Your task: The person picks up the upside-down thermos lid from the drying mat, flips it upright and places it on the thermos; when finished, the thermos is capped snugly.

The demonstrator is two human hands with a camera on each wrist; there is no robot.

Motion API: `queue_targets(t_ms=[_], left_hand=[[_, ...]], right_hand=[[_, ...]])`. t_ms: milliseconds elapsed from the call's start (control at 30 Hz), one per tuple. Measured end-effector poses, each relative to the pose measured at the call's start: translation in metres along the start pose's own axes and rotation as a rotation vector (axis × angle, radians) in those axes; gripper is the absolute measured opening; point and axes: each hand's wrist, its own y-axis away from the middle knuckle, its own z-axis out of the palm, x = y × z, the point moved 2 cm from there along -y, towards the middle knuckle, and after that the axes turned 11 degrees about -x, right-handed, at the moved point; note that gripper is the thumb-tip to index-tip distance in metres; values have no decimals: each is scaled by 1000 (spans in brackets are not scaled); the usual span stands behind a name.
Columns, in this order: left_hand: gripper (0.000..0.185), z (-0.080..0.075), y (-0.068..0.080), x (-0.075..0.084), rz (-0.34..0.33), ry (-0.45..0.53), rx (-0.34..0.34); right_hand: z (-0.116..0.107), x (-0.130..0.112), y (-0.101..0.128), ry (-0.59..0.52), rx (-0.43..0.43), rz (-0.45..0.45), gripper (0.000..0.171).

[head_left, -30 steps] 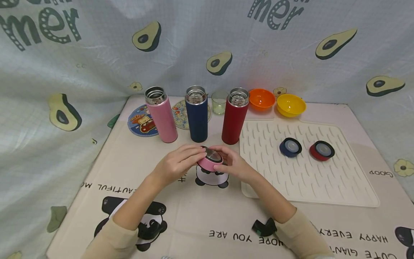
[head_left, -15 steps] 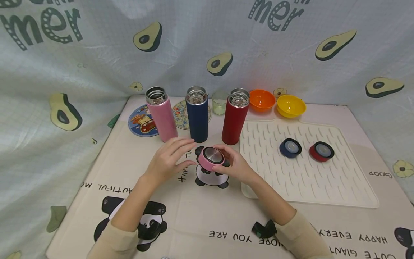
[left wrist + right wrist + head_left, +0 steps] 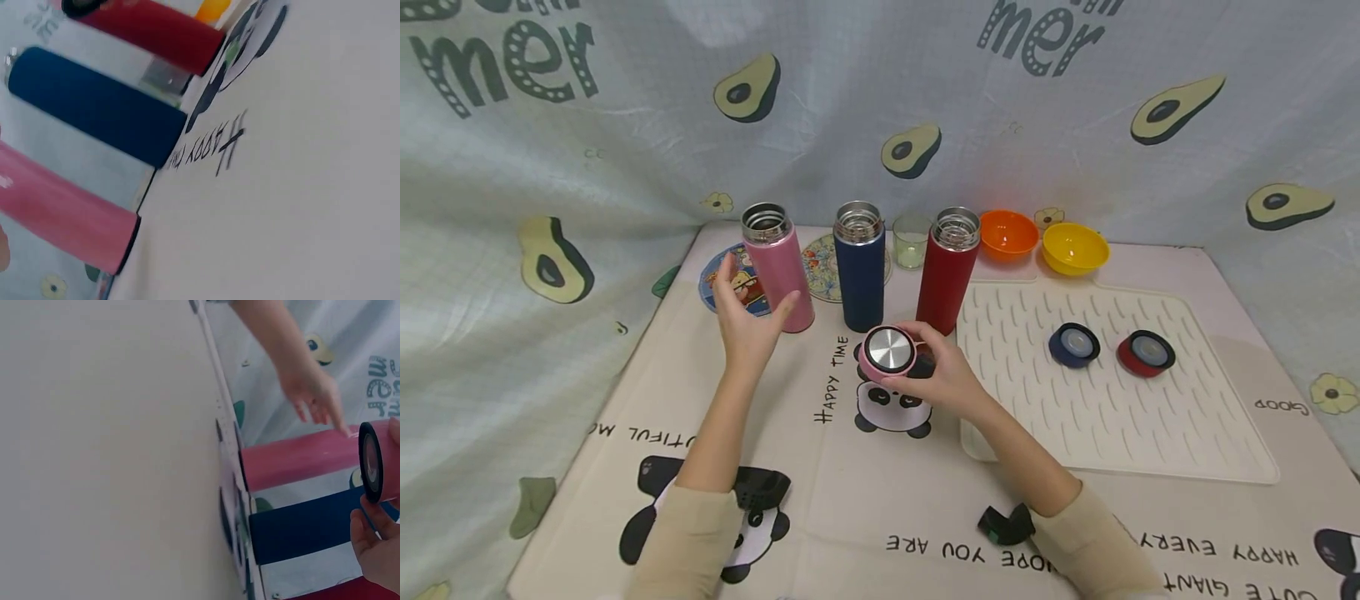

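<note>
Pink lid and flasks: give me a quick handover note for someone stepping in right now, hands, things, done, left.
Right hand: holds the pink lid off the table, steel face up.
Left hand: open, beside the pink flask; contact unclear.
Pink, blue flask and red flask stand upright in a row, all uncapped.
Blue lid and red lid lie on the white mat.
Done: pink lid in hand.
Left: likely cap the pink flask, then the other two.
</note>
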Motion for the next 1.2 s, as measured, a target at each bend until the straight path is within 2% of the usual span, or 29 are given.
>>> queue_targets(t_ms=[100,200,367,500,667,800,900,1033,1200], left_hand=[[95,4,-12,-15,-116,77,-18],[96,9,-21,-29,-161,113,-34],[89,17,-28,-44,-139,157,-49],[79,23,-30,-48,-86,260,-63],[75,25,-27,-39,6,415,-103],[82,21,-20,-30,68,498,-107],[83,19,-16,-32,41,491,-110],[64,17,-14,-36,-12,461,-143],[53,16,-13,-39,-11,467,-167]], right_hand=[[0,4,-10,42,10,-58,65],[2,1,-19,69,22,-99,65],[2,-11,-35,119,55,-116,65],[-2,-24,-51,146,73,-136,65],[-2,-41,-80,120,74,-197,67],[5,-55,-108,74,73,-257,68],[12,-63,-127,43,84,-275,67],[22,-66,-151,8,103,-262,66],[32,-60,-176,8,129,-205,67]])
